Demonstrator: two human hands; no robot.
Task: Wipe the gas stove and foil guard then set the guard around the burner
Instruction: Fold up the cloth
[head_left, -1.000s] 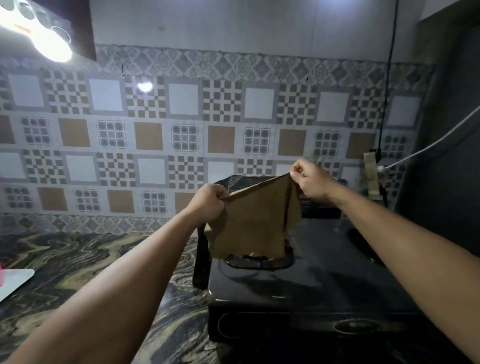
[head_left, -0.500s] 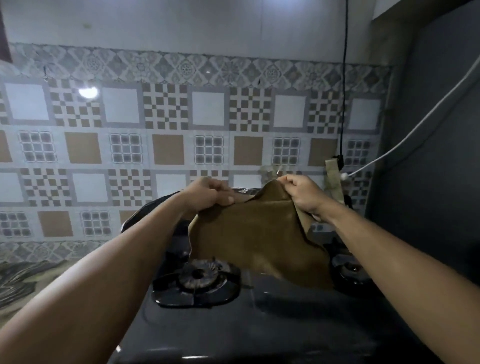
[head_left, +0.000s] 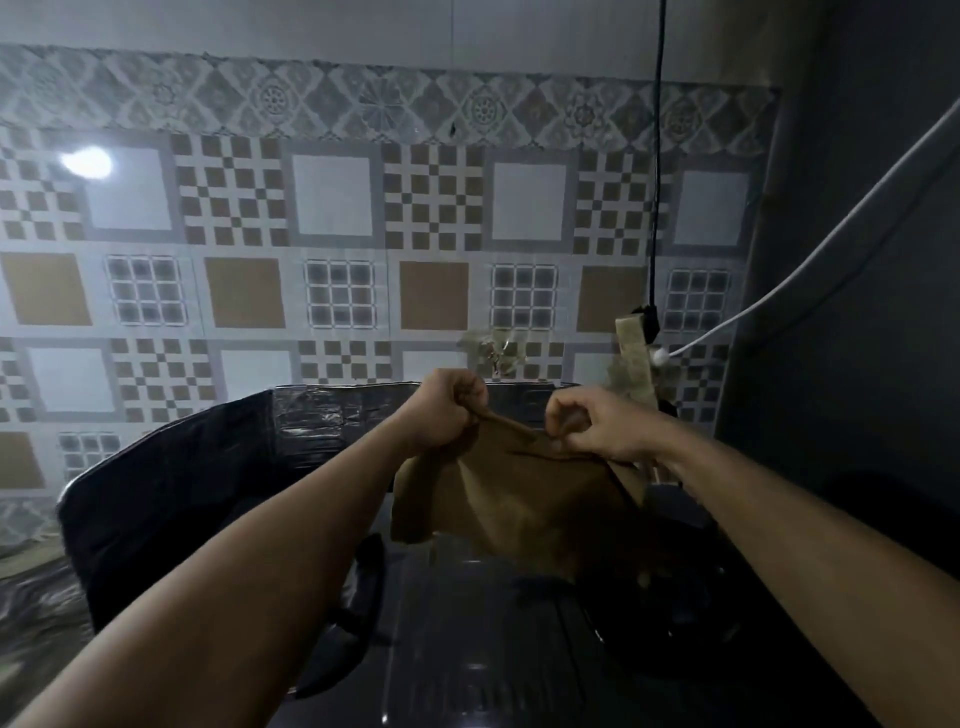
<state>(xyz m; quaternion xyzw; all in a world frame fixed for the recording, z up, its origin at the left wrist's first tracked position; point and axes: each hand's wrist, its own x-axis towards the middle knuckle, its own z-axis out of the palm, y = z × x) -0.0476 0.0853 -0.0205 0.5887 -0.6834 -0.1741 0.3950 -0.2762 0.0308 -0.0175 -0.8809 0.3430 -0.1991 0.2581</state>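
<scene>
Left hand: I see my left hand (head_left: 448, 410) curled into a fist, fingers pressed together and clamped on the top left edge of the brown cloth (head_left: 511, 506).
Right hand: my right hand (head_left: 602, 425) pinches the cloth's upper edge between thumb and forefinger; the other fingers are curled loosely, slightly apart.
Cloth: it hangs from both hands above the gas stove (head_left: 498, 644), its held edge running left to right, the body drooping down toward the stove top.
Foil guard: the foil guard (head_left: 218, 467) stands upright along the stove's back and left side, dark and creased, its long run parallel to the tiled wall (head_left: 337, 228).
Burner: the burner (head_left: 670, 608) at right is in shadow; I cannot tell its detail.
Containers: I can make out none.
</scene>
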